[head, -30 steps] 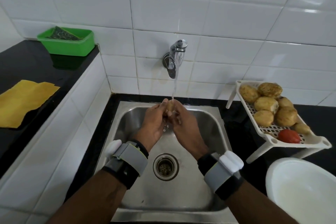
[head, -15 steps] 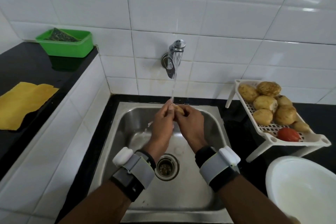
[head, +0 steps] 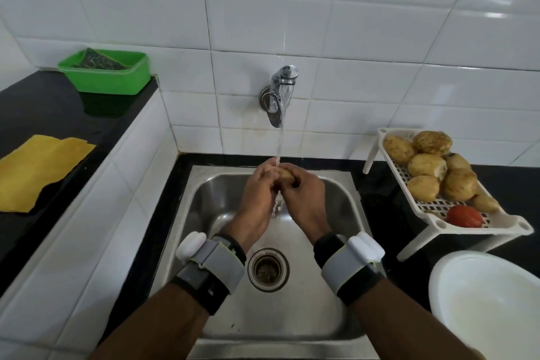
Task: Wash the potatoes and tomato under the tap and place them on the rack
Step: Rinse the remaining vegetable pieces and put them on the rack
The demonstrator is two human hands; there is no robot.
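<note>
The left hand (head: 257, 193) and right hand (head: 304, 199) clasped a potato (head: 285, 175) together beneath the tap (head: 279, 96), over the back edge of the sink (head: 336, 184), so the stream (head: 280, 143) could rinse it

Potato (head: 287, 175) mostly behind curled fingers (head: 302, 182)
</note>
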